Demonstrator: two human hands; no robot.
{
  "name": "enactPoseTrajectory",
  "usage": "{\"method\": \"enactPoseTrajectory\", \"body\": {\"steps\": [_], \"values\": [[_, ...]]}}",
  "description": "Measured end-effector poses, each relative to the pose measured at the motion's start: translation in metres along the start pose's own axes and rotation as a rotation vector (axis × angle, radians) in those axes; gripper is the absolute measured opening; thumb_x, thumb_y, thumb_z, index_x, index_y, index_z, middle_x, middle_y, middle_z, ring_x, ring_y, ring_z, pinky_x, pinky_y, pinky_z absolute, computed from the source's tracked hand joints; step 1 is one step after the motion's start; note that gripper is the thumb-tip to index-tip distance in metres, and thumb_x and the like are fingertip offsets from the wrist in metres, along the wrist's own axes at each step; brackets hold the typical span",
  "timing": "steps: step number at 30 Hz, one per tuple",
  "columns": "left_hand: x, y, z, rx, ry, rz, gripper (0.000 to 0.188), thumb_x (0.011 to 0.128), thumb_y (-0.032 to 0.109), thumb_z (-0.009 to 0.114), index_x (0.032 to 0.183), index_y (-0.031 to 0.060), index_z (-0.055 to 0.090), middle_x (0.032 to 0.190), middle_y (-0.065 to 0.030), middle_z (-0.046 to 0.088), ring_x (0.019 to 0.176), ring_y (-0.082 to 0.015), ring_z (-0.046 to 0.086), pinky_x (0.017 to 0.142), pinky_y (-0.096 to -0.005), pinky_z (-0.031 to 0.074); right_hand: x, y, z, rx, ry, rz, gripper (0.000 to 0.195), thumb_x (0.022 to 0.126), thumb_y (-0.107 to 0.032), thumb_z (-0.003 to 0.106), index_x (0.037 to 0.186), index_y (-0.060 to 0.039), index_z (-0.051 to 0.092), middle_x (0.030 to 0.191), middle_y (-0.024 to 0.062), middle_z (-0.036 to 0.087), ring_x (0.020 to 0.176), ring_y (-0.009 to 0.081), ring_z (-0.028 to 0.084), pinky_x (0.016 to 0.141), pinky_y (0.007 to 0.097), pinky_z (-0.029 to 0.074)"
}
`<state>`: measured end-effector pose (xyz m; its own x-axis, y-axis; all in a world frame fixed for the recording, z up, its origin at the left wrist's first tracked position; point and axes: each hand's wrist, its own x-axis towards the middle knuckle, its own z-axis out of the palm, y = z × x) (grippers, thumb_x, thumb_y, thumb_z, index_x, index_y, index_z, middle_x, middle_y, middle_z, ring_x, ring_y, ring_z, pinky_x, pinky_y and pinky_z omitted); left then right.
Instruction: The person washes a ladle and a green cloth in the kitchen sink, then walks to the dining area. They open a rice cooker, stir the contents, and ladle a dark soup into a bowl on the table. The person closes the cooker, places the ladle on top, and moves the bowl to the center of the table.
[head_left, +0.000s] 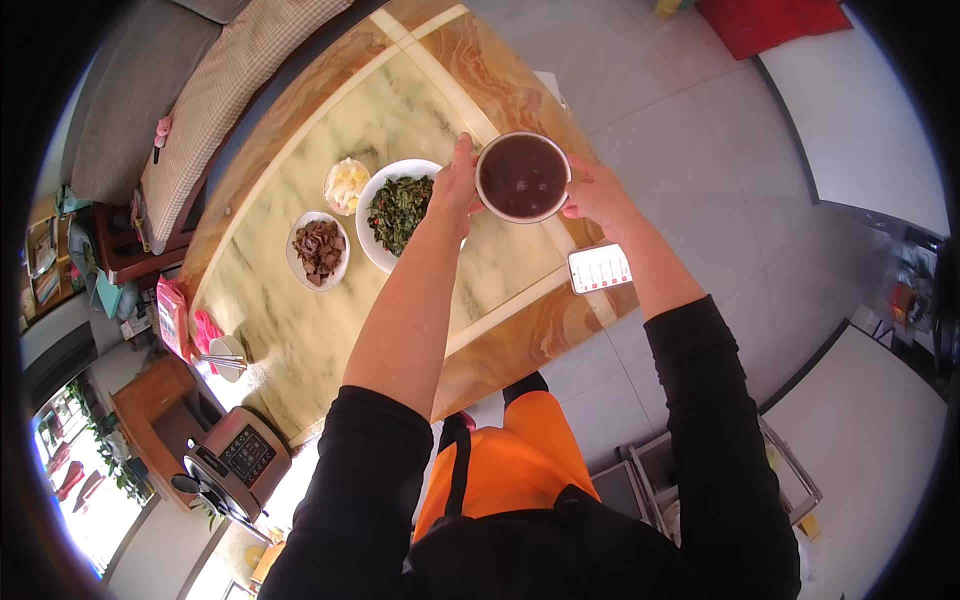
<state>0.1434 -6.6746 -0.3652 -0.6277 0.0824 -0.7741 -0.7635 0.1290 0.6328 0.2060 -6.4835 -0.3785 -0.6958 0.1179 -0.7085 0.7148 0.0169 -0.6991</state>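
A round bowl of dark reddish-brown soup (523, 177) is held level between both hands, over the right part of the marble table (487, 274). My left hand (456, 184) grips its left side, and my right hand (596, 196) its right side. Partly behind my left hand and forearm is a large white bowl of cooked leafy greens (401, 210). A small dish of pale and yellow pieces (346, 185) lies left of the greens, and a small white bowl of sliced brown meat (319, 251) is below that dish. Near my right wrist, a smartphone with a lit screen (600, 268) rests at the table's edge.
At the table's left end are a pink packet (172, 319), a pink cloth-like thing (206, 330) and a cup with chopsticks lying across it (229, 358). A rice cooker or similar appliance (244, 457) stands beyond that end. A cushioned sofa (217, 112) runs along the far side.
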Motion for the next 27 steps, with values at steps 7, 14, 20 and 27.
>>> {"method": "enactPoseTrajectory", "body": {"steps": [7,14,20,27], "values": [[0.032,-0.001,0.006,-0.040,0.017,0.004,0.068,0.089,0.063,0.034,0.117,0.0046,0.055,0.102,-0.0090,0.062,0.092,-0.0203,0.056,0.083,-0.0379,0.044,0.021,-0.008,0.000,0.000,-0.013,0.025,0.052,0.087,-0.004,0.049,0.138,-0.0088,0.039,0.097,0.0109,0.062,0.081,0.0157,0.062,0.071,0.0275,0.053],[0.044,-0.017,0.001,0.189,0.268,0.192,0.069,0.091,0.059,0.033,0.114,-0.0013,0.057,0.108,-0.0261,0.060,0.096,-0.0389,0.059,0.080,-0.0444,0.046,0.016,-0.006,-0.003,0.010,-0.065,0.022,0.051,0.089,-0.018,0.055,0.137,-0.0094,0.040,0.103,0.0119,0.062,0.092,0.0208,0.062,0.081,0.0337,0.052],[-0.050,-0.036,-0.027,0.087,0.196,0.329,0.042,0.091,0.038,0.048,0.081,-0.0007,0.059,0.076,-0.0142,0.060,0.073,-0.0271,0.057,0.067,-0.0371,0.044,-0.038,0.060,-0.071,0.198,0.161,-0.168,0.038,0.090,-0.016,0.055,0.126,-0.0050,0.050,0.115,0.0113,0.058,0.099,0.0184,0.060,0.084,0.0290,0.049],[-0.224,-0.150,-0.133,0.270,0.026,-0.018,0.030,0.085,0.029,0.058,0.068,0.0039,0.056,0.062,0.0007,0.048,0.055,-0.0088,0.041,0.049,-0.0266,0.035,-0.252,0.254,-0.175,0.003,0.526,0.176,0.019,0.092,-0.022,0.054,0.100,-0.0064,0.060,0.073,0.0049,0.058,0.062,0.0113,0.056,0.050,0.0238,0.047]]}}
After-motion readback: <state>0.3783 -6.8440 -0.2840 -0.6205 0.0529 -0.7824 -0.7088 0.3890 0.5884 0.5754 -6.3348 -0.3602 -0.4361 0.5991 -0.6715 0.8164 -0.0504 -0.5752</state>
